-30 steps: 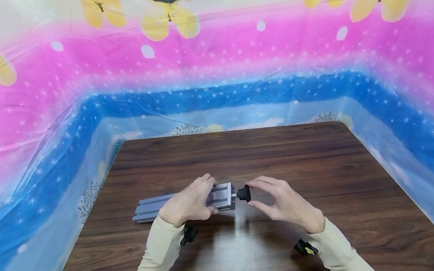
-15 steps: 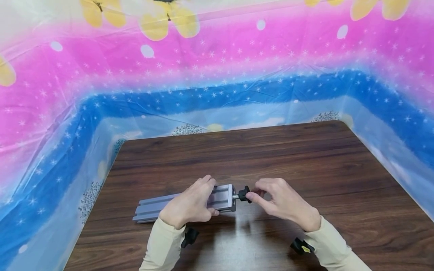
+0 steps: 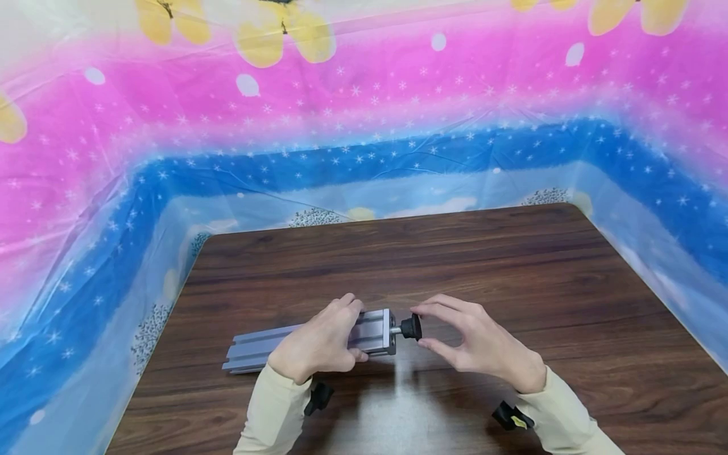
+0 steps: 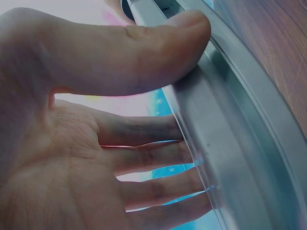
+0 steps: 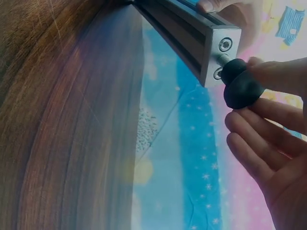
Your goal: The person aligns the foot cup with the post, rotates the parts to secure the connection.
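A grey aluminium extrusion profile (image 3: 261, 347) with long slots lies across the table, angled slightly. My left hand (image 3: 318, 338) grips it near its right end, thumb on the near side; in the left wrist view the thumb presses the slotted metal (image 4: 216, 124) and the fingers reach its far side. From the bolted end plate (image 5: 222, 43) a threaded stud sticks out, bearing a black levelling foot (image 3: 411, 327). My right hand (image 3: 483, 338) pinches the rim of this foot between thumb and fingertips. A stretch of bare thread (image 5: 224, 59) shows between plate and foot.
The dark wood-grain table (image 3: 483, 253) has rounded far corners. Behind and beside it hangs a pink and blue patterned cloth (image 3: 364, 120). Black wrist mounts (image 3: 512, 415) sit under both cream sleeves (image 3: 273, 411).
Half a second ago my right fingers were bunched with the thumb across the foot; now they are spread around its rim again, as a second ago. My left hand and the profile stay nearly still.
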The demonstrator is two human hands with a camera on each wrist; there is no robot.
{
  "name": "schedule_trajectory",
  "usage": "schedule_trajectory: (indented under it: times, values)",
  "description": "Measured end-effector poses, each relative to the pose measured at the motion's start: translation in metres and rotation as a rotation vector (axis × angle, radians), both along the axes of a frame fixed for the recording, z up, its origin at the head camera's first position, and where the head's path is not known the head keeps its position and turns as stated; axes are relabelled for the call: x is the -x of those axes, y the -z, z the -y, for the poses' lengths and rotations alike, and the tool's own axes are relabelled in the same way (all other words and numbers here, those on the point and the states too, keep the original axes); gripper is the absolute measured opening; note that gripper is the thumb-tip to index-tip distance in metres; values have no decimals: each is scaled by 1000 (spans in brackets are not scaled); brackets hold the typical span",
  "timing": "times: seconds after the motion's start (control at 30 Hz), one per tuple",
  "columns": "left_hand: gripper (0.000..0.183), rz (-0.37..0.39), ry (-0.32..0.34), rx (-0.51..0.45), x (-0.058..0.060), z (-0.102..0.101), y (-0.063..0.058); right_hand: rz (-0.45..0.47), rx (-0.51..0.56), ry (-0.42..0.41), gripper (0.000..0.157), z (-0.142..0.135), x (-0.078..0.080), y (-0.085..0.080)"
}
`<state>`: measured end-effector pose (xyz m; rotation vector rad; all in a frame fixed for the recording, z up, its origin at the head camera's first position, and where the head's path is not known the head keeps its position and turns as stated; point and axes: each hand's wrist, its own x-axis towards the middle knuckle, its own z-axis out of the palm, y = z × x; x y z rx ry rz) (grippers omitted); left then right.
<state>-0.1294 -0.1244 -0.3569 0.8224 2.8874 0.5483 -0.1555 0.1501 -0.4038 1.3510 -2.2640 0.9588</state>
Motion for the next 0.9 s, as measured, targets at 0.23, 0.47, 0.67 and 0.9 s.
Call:
schedule_trajectory:
  times: [0.23, 0.47, 0.67, 0.9]
  values:
    - [45, 23, -8, -1, -1, 0, -1, 64, 2, 59, 7, 5, 3, 7]
    - [46, 12, -1, -2, -1, 0, 1, 78, -36, 113, 21, 7, 3, 8]
    - [44, -2, 22, -1, 0, 0, 1, 29, 4, 73, 45, -2, 0, 4]
    - [43, -9, 16, 4, 0, 1, -1, -27, 32, -35, 56, -1, 1, 7]
